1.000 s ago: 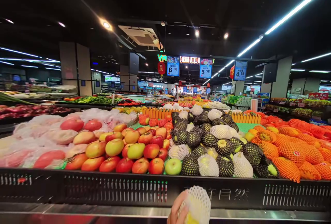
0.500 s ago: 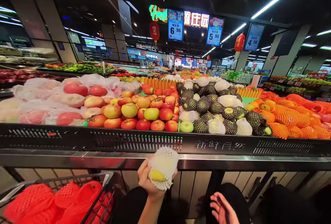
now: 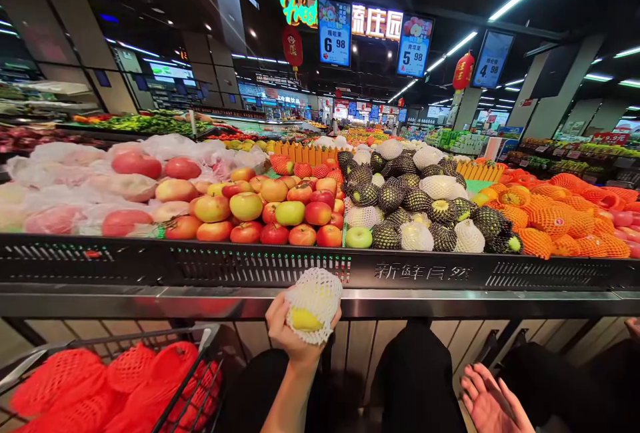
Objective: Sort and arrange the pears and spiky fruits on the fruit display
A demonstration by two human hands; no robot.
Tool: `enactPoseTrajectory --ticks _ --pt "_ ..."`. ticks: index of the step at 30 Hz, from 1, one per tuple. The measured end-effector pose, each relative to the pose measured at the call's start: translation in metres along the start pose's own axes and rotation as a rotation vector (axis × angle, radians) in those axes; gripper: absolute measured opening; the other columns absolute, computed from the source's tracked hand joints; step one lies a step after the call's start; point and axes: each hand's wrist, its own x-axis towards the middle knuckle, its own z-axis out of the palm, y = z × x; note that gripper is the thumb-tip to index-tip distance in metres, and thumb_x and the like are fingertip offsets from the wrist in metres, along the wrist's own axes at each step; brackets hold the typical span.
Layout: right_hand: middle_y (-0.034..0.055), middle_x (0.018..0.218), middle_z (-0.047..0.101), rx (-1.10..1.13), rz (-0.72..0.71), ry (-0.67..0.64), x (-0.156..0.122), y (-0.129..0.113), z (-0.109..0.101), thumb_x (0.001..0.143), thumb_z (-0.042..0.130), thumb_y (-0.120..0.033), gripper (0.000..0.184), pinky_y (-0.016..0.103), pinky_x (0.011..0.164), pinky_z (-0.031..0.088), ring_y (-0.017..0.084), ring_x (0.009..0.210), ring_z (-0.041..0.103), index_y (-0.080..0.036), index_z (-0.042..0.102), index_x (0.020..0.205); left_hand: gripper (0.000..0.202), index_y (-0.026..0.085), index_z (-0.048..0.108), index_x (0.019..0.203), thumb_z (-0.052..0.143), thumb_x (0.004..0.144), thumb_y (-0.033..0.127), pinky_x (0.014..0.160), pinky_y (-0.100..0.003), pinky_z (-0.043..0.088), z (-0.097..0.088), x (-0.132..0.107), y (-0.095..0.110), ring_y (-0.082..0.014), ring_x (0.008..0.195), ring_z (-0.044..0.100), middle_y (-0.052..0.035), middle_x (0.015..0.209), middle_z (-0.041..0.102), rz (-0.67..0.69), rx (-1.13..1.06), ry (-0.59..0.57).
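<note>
My left hand (image 3: 295, 336) is wrapped round a yellow-green fruit in a white foam net (image 3: 316, 303), held in front of the display's metal edge. Lower right, my right hand (image 3: 493, 398) is open, palm turned up, fingers apart, holding nothing. Beyond the held fruit, bare red and yellow apples (image 3: 275, 213) are piled on the display. To their right lies a heap of fruit in black and white foam nets (image 3: 415, 200), with one bare green apple (image 3: 359, 237) at its front corner.
A black wire basket (image 3: 200, 360) with fruit in red foam nets (image 3: 75, 386) stands at lower left. The black slatted front panel (image 3: 260, 266) runs across the display. Orange-netted fruit (image 3: 555, 216) lies right, bagged red fruit (image 3: 135, 163) left. Another person's hand (image 3: 633, 328) shows at the right edge.
My right hand has moved right and turned its palm up, with fingers more spread. My left hand still grips the netted fruit, now slightly higher in view. Another person's hand has appeared at right.
</note>
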Motion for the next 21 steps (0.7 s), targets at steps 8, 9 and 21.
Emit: enactPoseTrajectory --ticks 8,9,21 --pt "0.0102 0.100 0.074 -0.108 -0.063 -0.114 0.019 0.004 0.001 0.060 0.090 -0.053 0.045 0.033 0.076 0.061 0.024 0.089 0.070 -0.024 0.082 0.093 0.074 0.017 0.039 0.138 0.085 0.081 0.028 0.093 -0.045 0.052 0.018 -0.036 -0.017 -0.0310 0.114 0.057 -0.0195 0.129 0.050 0.111 0.001 -0.192" --pt "0.0102 0.099 0.074 -0.122 -0.060 -0.125 0.022 0.006 0.002 0.059 0.091 -0.053 0.045 0.033 0.075 0.061 0.024 0.088 0.070 -0.023 0.082 0.092 0.069 0.016 0.040 0.137 0.083 0.083 0.024 0.094 -0.046 0.053 0.021 -0.041 -0.021 -0.0313 0.114 0.057 -0.0204 0.129 0.050 0.123 0.011 -0.217" --pt "0.0090 0.099 0.075 -0.657 -0.414 -0.152 0.073 0.038 0.074 0.071 0.082 -0.066 0.052 0.026 0.080 0.055 0.022 0.091 0.068 -0.021 0.075 0.096 0.056 0.025 0.042 0.131 0.073 0.086 0.012 0.085 -0.046 0.064 0.027 -0.077 -0.069 -0.0302 0.113 0.063 -0.0156 0.130 0.052 0.151 0.008 -0.255"
